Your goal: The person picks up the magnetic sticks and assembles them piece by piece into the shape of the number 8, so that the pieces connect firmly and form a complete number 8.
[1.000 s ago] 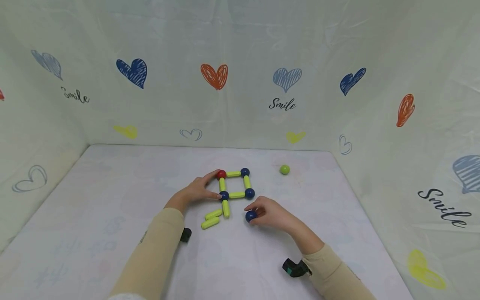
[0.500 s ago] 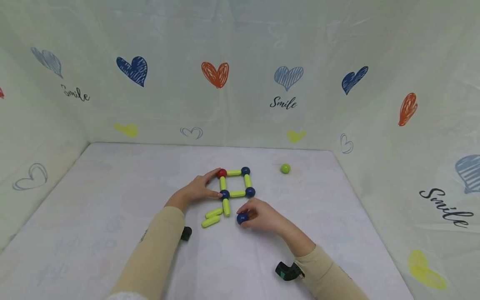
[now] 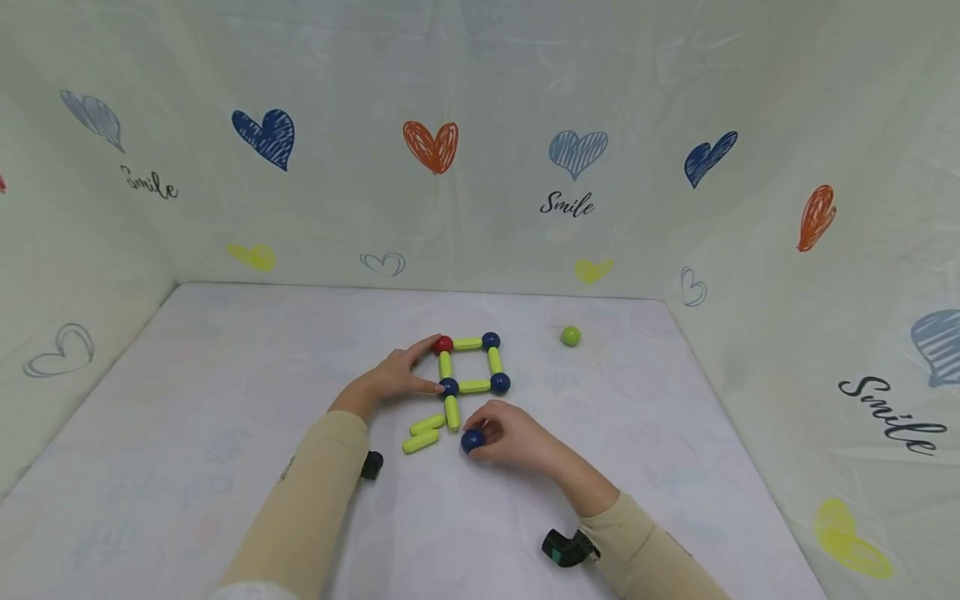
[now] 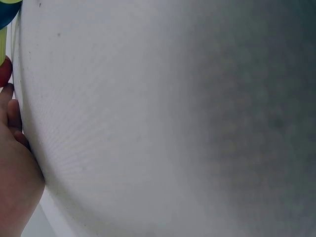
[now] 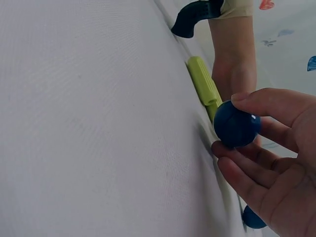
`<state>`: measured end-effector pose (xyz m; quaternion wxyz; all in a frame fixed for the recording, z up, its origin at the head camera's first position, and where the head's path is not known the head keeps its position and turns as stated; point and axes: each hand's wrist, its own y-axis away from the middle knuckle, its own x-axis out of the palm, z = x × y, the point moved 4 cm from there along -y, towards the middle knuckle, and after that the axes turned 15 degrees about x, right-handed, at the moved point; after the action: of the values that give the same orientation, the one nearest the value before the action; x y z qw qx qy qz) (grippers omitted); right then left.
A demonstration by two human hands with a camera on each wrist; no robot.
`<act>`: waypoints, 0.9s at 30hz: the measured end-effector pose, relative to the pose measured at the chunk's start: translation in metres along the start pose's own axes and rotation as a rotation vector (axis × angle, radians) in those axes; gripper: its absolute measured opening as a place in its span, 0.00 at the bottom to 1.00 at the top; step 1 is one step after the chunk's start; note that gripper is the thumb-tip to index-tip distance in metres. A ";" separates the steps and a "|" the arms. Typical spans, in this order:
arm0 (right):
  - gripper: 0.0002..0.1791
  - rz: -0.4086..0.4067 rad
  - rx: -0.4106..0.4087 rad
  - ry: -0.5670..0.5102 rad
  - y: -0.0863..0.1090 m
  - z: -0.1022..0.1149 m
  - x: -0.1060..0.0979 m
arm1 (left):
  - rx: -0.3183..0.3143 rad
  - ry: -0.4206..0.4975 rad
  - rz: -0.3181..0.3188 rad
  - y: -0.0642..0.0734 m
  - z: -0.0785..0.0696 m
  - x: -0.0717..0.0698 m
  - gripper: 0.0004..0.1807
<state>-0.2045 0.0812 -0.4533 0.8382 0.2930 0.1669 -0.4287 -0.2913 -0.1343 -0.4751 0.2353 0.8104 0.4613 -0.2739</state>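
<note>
My right hand [image 3: 513, 435] pinches a dark blue ball [image 3: 472, 441] between thumb and fingers, just right of the free end of a yellow-green stick [image 3: 452, 413]. That stick runs down from a square of yellow-green sticks whose corners are a red ball [image 3: 444, 344] and several blue balls [image 3: 499, 383]. My left hand [image 3: 392, 375] lies at the square's left side. Its index fingertip touches the red ball and its thumb touches the near-left blue ball [image 3: 448, 387]. In the right wrist view the pinched blue ball [image 5: 237, 124] shows clearly; the left wrist view catches only part of the left hand [image 4: 17, 163].
Two loose yellow-green sticks [image 3: 422, 442] lie side by side, left of the attached stick. A light green ball [image 3: 571, 336] sits at the back right of the white table [image 3: 225, 375]. Hanging cloth printed with hearts stands behind the table and along both sides.
My right hand has moved left with the blue ball, bringing it close to the near end of the attached stick. The left hand keeps its place at the square.
</note>
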 end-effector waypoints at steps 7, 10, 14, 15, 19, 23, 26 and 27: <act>0.15 -0.024 -0.045 0.036 -0.003 0.002 0.006 | 0.004 -0.001 0.007 0.002 -0.003 -0.001 0.54; 0.15 -0.033 -0.062 0.041 -0.004 0.002 0.008 | 0.005 -0.006 0.008 0.001 -0.002 -0.001 0.54; 0.16 -0.033 -0.051 0.037 -0.005 0.003 0.009 | 0.017 -0.006 0.006 0.001 -0.002 -0.001 0.54; 0.15 -0.031 -0.040 0.033 -0.006 0.003 0.010 | 0.019 -0.004 0.006 0.001 -0.003 -0.001 0.54; 0.15 -0.026 0.011 0.008 -0.007 0.005 0.011 | 0.017 0.002 0.003 0.003 -0.003 -0.001 0.54; 0.15 -0.029 0.030 -0.001 -0.008 0.005 0.012 | 0.017 -0.003 0.004 0.002 -0.003 -0.001 0.54; 0.15 -0.030 0.037 -0.002 -0.008 0.006 0.013 | 0.013 -0.005 0.003 0.001 -0.002 -0.001 0.54; 0.15 -0.031 0.037 -0.004 -0.008 0.006 0.013 | 0.010 -0.005 0.003 0.001 -0.002 -0.001 0.54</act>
<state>-0.2029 0.0658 -0.4585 0.8262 0.3052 0.1618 -0.4450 -0.2901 -0.1339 -0.4731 0.2327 0.8117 0.4581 -0.2778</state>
